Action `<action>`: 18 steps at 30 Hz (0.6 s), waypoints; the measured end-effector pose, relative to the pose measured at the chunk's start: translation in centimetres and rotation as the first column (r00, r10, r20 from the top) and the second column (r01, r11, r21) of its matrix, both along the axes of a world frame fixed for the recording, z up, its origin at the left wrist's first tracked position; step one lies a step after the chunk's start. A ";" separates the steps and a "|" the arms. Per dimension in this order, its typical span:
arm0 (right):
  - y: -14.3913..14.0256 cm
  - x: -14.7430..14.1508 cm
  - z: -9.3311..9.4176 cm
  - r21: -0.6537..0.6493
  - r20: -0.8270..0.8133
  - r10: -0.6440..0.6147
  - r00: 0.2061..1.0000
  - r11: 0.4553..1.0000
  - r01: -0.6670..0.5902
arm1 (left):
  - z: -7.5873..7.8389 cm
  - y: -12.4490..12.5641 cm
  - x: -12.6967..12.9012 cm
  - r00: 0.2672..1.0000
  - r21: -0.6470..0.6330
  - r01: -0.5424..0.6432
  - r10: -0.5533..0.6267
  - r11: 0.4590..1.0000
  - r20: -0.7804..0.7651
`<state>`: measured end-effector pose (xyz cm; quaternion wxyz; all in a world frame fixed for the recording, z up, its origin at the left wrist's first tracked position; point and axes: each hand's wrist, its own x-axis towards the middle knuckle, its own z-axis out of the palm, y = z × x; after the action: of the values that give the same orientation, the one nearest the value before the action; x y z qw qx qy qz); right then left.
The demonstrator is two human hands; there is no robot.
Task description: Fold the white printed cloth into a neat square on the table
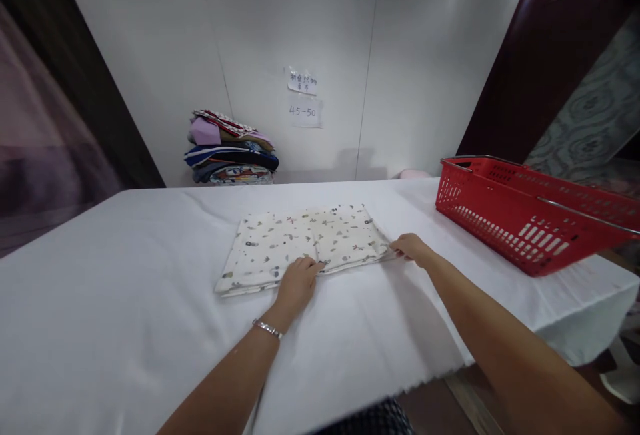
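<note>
A cream cloth (285, 243) printed with small scattered motifs lies folded into a flat rectangle on the white-covered table. Its near edge shows several layers. My left hand (300, 278), with a silver bracelet on the wrist, is at the middle of that edge, its fingers bent together over the fabric and the thumb toward the right. At the near right corner, my right hand (411, 248) pinches the cloth's layers between thumb and fingers. The right end of the cloth is slightly raised and creased there. Parts of the fingertips on both hands are hidden.
A red plastic basket (493, 212) with metal handles stands at the table's right side. Against the wall sits a stack of folded textiles (230, 148). Paper notes (305, 113) are stuck on the wall. The white tablecloth (125, 308) hangs over the near edge.
</note>
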<state>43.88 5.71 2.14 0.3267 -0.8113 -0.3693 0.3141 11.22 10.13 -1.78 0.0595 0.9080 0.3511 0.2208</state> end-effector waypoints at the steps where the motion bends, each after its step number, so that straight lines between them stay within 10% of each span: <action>1: 0.1 0.1 0.0 0.026 0.001 -0.007 1.000 1.000 0.007 | 0.0 0.0 0.0 1.000 0.000 -0.001 0.001 1.000 -0.002; 18: 0.1 -0.3 -1.1 0.008 -0.046 -0.091 0.995 0.996 0.092 | 0.1 0.1 0.2 0.999 -0.004 -0.010 0.009 1.000 -0.043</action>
<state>43.57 5.82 1.03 0.3533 -0.8183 -0.3256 0.3155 11.39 10.28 -1.70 0.0529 0.9107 0.3570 0.2008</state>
